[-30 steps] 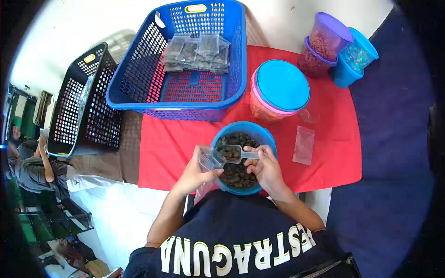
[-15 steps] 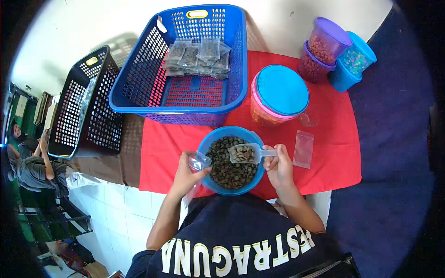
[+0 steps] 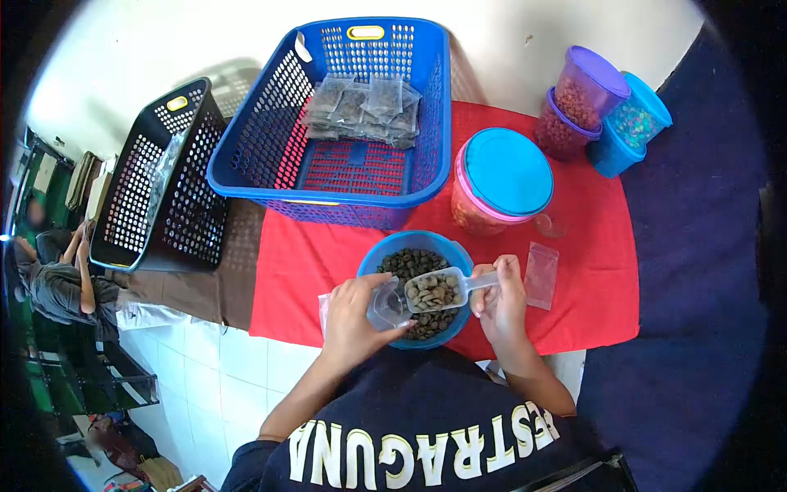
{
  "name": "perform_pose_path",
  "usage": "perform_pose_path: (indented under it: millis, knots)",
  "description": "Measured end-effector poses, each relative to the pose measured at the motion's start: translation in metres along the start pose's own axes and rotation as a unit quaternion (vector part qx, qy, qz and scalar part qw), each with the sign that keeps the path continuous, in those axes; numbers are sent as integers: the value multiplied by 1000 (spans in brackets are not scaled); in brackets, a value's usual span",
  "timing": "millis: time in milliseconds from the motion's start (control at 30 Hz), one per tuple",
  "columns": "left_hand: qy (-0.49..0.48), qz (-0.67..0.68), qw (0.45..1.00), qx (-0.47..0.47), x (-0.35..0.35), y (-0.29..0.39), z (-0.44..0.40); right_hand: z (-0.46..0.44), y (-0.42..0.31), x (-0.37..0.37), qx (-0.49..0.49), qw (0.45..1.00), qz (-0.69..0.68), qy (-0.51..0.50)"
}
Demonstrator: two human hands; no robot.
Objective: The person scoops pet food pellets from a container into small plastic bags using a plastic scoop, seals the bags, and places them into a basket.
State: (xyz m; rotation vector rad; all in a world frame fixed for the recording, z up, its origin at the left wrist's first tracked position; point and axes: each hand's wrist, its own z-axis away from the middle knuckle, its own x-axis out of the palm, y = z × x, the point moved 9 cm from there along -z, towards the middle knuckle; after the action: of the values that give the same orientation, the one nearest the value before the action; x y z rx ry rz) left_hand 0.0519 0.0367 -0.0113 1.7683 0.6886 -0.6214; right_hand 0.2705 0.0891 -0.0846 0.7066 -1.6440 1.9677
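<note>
Over the bowl (image 3: pixel 457 261), the left hand's (image 3: pixel 354 320) fingers held a clear bag (image 3: pixel 387 307) with its mouth spread, and the right hand's (image 3: pixel 502 307) fingers gripped a scoop (image 3: pixel 465 285) full of brown pieces (image 3: pixel 433 293), its lip at that mouth. More pieces lay inside the bowl, and a flat bag (image 3: pixel 541 275) rested right of it on the bench's red cloth (image 3: pixel 287 287). Beyond the bowl stood a tub (image 3: pixel 502 176) to the right and, to the left, a blue basket (image 3: pixel 328 195) holding packets (image 3: pixel 361 109).

Scoop (image 3: pixel 461 284): in right grip (image 3: pixel 502 303), above bowl (image 3: pixel 456 259)
Bag (image 3: pixel 388 305): in left grip (image 3: pixel 352 320), beside scoop
Basket (image 3: pixel 328 197): beyond left grip, packets (image 3: pixel 361 108) inside
Tub (image 3: pixel 507 174): beyond right grip
Pouch (image 3: pixel 541 275): right of right grip, on desk (image 3: pixel 592 266)
</note>
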Motion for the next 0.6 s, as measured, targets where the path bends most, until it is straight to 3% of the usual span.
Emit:
perform_pose_path:
  millis: [133,200,267,333,600]
  knots:
    - [-18,-9,1000,-13,4,-3,2,-1,8,-2,23,1000,-19,0]
    - [-23,-16,1000,-4,6,-2,0,-1,2,2,-14,999,40,-14]
    - [-35,12,998,-49,8,-8,3,-2,7,1,10,1000,3,-2]
    - [-39,5,999,-38,12,-8,3,-3,3,7,-21,997,71,-21]
    - [-44,-4,999,-25,16,-6,3,-2,10,4,6,1000,19,-19]
